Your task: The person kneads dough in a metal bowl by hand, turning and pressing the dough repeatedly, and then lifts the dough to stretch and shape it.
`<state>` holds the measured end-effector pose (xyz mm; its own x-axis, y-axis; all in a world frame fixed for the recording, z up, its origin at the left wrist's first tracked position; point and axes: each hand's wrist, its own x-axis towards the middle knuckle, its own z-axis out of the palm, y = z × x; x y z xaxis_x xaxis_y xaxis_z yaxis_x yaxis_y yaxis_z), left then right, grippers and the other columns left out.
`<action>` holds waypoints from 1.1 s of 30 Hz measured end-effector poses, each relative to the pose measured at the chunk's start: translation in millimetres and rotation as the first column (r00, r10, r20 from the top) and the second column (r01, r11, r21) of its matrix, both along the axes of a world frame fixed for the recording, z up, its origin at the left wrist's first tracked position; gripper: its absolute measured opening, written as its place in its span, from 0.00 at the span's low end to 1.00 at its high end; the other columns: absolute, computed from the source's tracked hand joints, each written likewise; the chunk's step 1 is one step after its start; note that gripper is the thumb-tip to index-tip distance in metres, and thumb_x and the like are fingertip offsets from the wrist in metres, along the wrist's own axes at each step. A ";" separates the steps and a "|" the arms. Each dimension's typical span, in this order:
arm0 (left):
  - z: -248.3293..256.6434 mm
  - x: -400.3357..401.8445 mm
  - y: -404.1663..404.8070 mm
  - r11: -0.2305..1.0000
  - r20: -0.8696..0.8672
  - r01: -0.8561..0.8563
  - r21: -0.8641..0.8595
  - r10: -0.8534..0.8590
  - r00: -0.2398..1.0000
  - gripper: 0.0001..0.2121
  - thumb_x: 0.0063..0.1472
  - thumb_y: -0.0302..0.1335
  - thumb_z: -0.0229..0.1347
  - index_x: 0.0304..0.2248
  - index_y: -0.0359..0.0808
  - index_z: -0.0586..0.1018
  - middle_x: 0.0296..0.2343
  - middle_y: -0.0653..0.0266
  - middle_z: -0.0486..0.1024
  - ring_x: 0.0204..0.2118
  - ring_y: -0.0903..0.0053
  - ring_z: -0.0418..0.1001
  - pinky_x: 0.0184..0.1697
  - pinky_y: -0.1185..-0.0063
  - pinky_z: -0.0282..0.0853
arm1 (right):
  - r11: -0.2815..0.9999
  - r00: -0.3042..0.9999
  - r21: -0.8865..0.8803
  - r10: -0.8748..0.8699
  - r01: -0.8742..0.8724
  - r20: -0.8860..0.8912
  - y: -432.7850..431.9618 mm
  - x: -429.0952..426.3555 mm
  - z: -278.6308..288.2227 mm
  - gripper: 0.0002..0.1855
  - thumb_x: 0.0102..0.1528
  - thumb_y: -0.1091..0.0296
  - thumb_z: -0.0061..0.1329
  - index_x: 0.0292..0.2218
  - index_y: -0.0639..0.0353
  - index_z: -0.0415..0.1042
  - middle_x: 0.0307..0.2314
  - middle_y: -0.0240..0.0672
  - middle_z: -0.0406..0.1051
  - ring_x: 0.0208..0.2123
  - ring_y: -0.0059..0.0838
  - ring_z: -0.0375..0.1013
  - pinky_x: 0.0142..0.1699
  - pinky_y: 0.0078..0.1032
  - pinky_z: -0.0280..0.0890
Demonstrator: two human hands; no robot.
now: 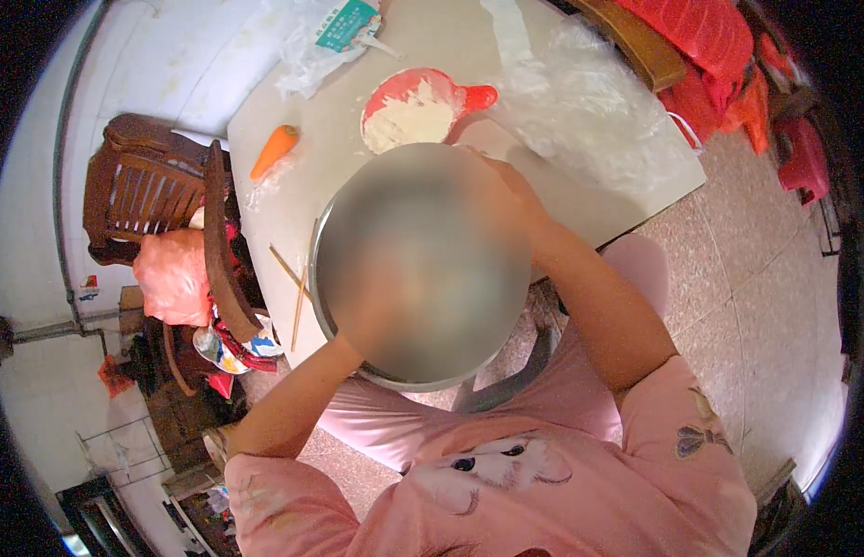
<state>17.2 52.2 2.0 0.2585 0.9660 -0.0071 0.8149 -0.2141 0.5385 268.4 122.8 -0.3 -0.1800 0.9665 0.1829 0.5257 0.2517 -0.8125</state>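
Observation:
A large round metal basin stands at the near edge of the table, its inside blurred. My left hand reaches into the basin from the lower left, and its fingers cannot be made out. My right hand is at the basin's upper right side, also mostly blurred; whether it grips the rim cannot be told. Just beyond the basin sits a red plastic bowl-like scoop with a handle, holding pale flour. A pair of wooden chopsticks lies crossed left of the basin. A carrot lies farther up on the left.
The pale table bears a clear plastic bag with a green label at the far side and crumpled clear plastic at the right. A wooden chair with a pink plastic bag stands left. Red bags are at the upper right.

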 end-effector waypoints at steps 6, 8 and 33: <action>54.4 47.7 -15.3 0.979 0.228 -0.162 0.127 0.130 0.965 0.31 0.48 0.29 0.60 0.50 0.36 0.59 0.42 0.56 0.60 0.45 0.69 0.61 0.49 0.76 0.58 | 0.987 0.996 0.146 -0.053 0.064 -0.075 1.9 -1.9 -15.0 0.24 0.41 0.77 0.43 0.43 0.63 0.61 0.34 0.52 0.67 0.40 0.48 0.65 0.46 0.37 0.60; 44.8 41.4 -11.9 0.985 -0.050 0.134 0.113 -0.129 0.990 0.35 0.44 0.35 0.61 0.51 0.38 0.59 0.45 0.54 0.57 0.48 0.62 0.56 0.52 0.72 0.54 | 0.995 0.998 0.096 -0.031 0.036 -0.057 1.5 -0.4 -12.5 0.24 0.41 0.76 0.42 0.43 0.63 0.60 0.35 0.52 0.67 0.40 0.48 0.65 0.46 0.37 0.59; 46.0 34.5 9.9 0.921 -0.078 0.159 0.356 -0.140 0.987 0.29 0.41 0.17 0.56 0.45 0.36 0.60 0.46 0.52 0.56 0.49 0.57 0.58 0.51 0.65 0.56 | 0.999 0.995 0.040 0.027 -0.023 -0.098 -3.1 5.5 3.6 0.23 0.42 0.74 0.43 0.43 0.62 0.59 0.35 0.51 0.67 0.40 0.49 0.65 0.46 0.36 0.59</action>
<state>51.6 62.1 48.0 0.4081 0.8562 0.3168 0.7825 -0.5068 0.3617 273.9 119.6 3.3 -0.1833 0.9538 0.2382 0.4370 0.2961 -0.8493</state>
